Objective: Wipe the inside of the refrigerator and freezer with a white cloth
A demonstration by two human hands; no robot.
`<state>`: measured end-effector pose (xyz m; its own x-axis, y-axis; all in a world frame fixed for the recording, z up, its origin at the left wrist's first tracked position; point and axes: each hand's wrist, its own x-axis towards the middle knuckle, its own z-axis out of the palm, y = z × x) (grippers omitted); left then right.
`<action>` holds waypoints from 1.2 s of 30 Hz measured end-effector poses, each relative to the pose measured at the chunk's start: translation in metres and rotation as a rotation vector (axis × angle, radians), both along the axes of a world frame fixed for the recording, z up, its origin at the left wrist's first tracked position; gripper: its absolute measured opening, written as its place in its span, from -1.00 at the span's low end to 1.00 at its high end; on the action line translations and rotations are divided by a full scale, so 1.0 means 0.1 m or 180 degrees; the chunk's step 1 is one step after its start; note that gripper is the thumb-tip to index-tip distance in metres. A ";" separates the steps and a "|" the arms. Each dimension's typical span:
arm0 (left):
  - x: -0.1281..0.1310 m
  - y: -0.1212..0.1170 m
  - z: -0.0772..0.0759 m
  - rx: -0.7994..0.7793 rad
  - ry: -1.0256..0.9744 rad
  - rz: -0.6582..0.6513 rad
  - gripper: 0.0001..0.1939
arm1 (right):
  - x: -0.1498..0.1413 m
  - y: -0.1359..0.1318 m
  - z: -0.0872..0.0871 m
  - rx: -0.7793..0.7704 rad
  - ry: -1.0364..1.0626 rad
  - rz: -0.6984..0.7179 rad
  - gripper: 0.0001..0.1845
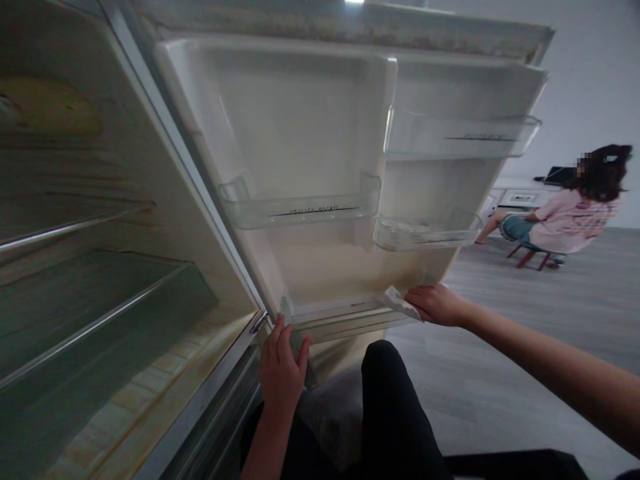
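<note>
The fridge door stands wide open, with a clear bottom door shelf low on its inner side. My right hand is closed on a crumpled white wipe, which lies against the right end of that shelf. Whether it is paper or cloth I cannot tell. At the shelf's left end, near the hinge side, my left hand has its fingers stretched out and thumb apart. Its fingertips are at the shelf's corner and nothing shows in its grasp.
Higher on the door sit more clear shelves, one of them a wide middle shelf. To the left the fridge interior has glass shelves and brownish stains. My knee is just below the door. A person sits on a stool at right.
</note>
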<state>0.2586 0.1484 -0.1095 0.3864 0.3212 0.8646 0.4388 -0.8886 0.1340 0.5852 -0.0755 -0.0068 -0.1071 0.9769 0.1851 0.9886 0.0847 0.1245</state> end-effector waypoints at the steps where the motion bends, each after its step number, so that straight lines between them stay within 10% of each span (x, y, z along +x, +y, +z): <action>1: -0.01 0.00 0.00 -0.0027 0.0009 0.0000 -0.47 | 0.06 -0.12 -0.02 0.0319 -0.0271 0.0171 -0.63; 10: -0.07 0.00 0.00 -0.0227 0.0023 -0.0021 -0.47 | 0.08 -0.64 -0.19 0.1535 -0.0584 0.0034 -0.85; 18: 0.03 -0.03 0.01 -0.0113 -0.0042 0.0009 -0.51 | 0.14 -0.54 -0.34 0.1698 0.1710 -0.2315 -0.67; 28: 0.13 -0.03 0.01 0.0084 0.0262 0.0039 -0.48 | 0.49 -0.44 -0.20 0.3018 0.3274 -0.2942 -0.61; 36: 0.19 -0.01 -0.01 0.0049 0.0224 -0.0040 -0.47 | 0.33 0.08 -0.51 0.2121 0.4983 -0.2716 -0.43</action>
<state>0.2779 0.1470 -0.1104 0.4503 0.3027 0.8400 0.4355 -0.8958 0.0893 0.6182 -0.0673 -0.0573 0.9100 0.4103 -0.0601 -0.0228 -0.0950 -0.9952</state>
